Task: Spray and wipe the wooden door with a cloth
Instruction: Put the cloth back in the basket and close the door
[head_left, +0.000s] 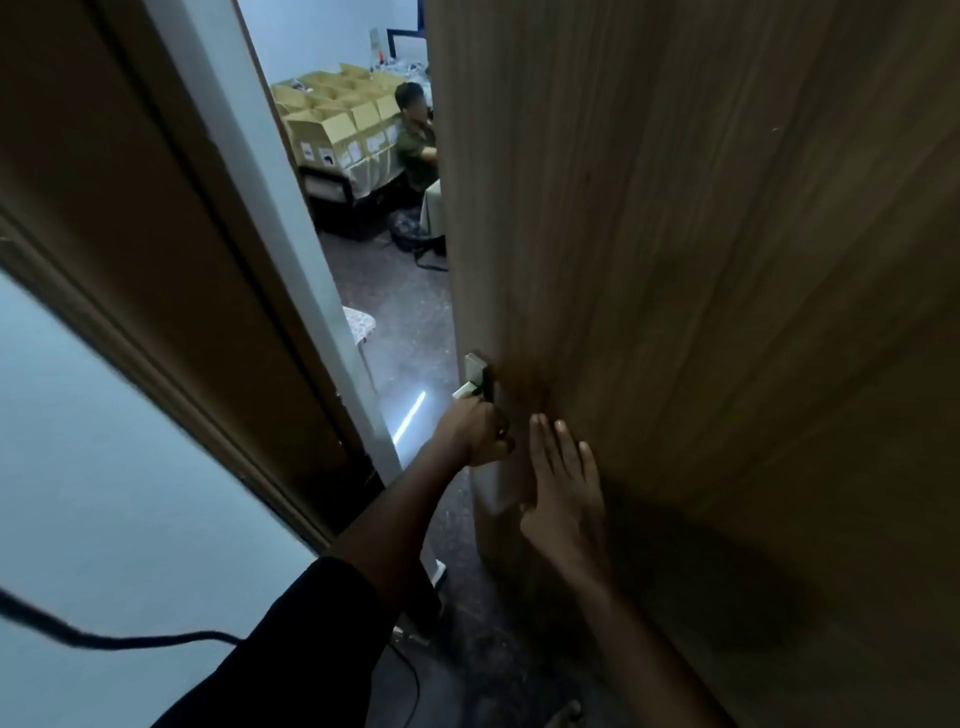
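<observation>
The brown wooden door (701, 234) fills the right half of the head view and stands partly ajar. Its metal handle (477, 378) sits on the door's left edge. My left hand (475, 434) is closed around the lower part of that handle. My right hand (563, 483) lies flat against the door face just right of the handle, fingers spread and pointing up. No cloth or spray bottle is in view.
The brown door frame (171, 270) and a pale wall (104, 493) stand on the left. Through the gap, a person (415, 140) sits beside stacked cardboard boxes (337, 124) on a dark floor. A black cable (130, 642) hangs at lower left.
</observation>
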